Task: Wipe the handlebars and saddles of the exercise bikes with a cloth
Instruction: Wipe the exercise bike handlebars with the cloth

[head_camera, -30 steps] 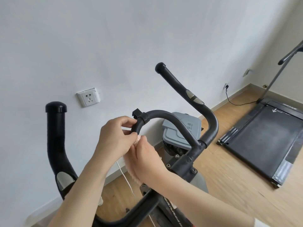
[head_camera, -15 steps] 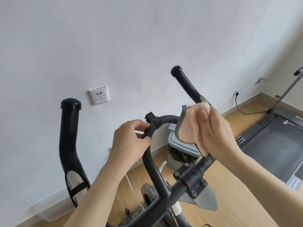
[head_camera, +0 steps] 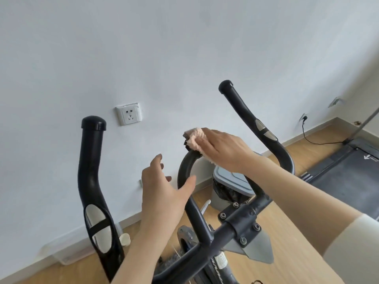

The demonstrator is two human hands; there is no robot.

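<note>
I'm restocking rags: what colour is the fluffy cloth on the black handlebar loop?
The fluffy cloth is pale peach-pink, seen under the right hand in the head view.

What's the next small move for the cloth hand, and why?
Probably draw the cloth down the centre loop bar toward the clamp. The right hand presses the cloth on the loop's top bend, its lower run looks uncovered, and the left hand is open beside it, gripping nothing.

right hand (head_camera: 224, 150) and pink cloth (head_camera: 194, 140) atop handlebar loop (head_camera: 182, 171), left hand (head_camera: 164, 193) loose alongside
</note>
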